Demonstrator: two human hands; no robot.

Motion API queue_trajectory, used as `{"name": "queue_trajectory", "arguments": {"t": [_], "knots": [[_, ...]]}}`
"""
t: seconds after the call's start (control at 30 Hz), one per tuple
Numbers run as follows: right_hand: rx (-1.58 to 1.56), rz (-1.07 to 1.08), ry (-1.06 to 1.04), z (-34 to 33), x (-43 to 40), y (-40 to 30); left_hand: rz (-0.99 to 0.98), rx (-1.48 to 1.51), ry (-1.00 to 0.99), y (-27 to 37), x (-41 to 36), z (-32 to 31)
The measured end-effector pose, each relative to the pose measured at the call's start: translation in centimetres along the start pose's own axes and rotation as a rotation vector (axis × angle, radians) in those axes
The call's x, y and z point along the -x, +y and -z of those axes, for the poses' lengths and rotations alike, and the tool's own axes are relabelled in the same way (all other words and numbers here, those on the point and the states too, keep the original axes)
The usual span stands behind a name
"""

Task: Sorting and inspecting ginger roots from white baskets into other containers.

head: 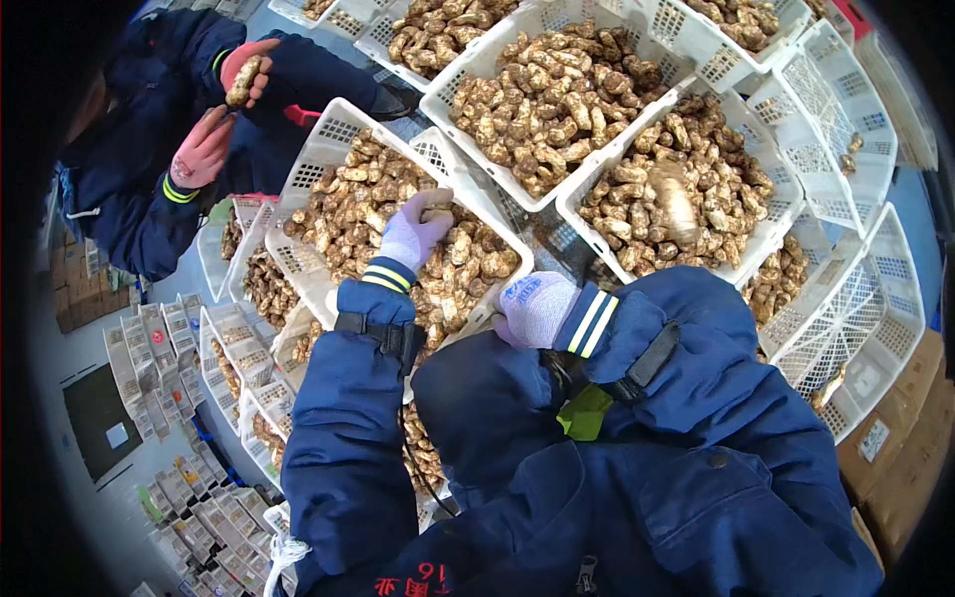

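Note:
My left hand (418, 227), in a pale purple knit glove, reaches into a white plastic crate (351, 112) heaped with brown-and-cream matsutake-like mushrooms (358, 198). Its thumb and fingers close around a mushroom that they mostly hide. My right hand (537, 310), gloved alike, is curled at the near corner of that crate, above my knee. The back of the glove faces me, so its palm and anything inside are hidden. A single blurred mushroom (675, 201) appears over the heap in the crate (597, 235) to the right.
Another full mushroom crate (522, 195) stands ahead. Near-bare crates (828, 142) sit at far right, above cardboard boxes (895, 440). At upper left, a co-worker's pink-gloved hands (201, 149) hold a mushroom (242, 80). Many crates (160, 358) are stacked at lower left.

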State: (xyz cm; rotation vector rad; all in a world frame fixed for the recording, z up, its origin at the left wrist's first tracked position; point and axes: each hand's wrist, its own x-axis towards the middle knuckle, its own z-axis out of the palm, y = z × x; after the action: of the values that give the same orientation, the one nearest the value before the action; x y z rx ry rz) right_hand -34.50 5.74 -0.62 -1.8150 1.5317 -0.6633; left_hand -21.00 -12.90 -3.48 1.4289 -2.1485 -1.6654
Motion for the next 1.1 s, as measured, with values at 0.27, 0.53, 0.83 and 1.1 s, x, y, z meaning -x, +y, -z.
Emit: {"name": "queue_trajectory", "arguments": {"t": [0.27,0.53,0.83,1.1], "knots": [[0.075,-0.071,-0.109,-0.9,-0.8,-0.6,0.247,-0.480,0.002,-8.6,-1.0,-2.7],[-0.015,-0.114,-0.219,0.8,-0.5,0.2,0.202,0.490,-0.254,-4.5,1.3,0.3],[0.010,-0.089,-0.169,-0.4,-0.1,1.5,-0.185,0.517,-0.314,7.7,4.7,1.1],[0.037,-0.031,0.027,-0.8,0.1,0.3,0.221,-0.831,0.037,-7.2,0.3,0.0]]}}
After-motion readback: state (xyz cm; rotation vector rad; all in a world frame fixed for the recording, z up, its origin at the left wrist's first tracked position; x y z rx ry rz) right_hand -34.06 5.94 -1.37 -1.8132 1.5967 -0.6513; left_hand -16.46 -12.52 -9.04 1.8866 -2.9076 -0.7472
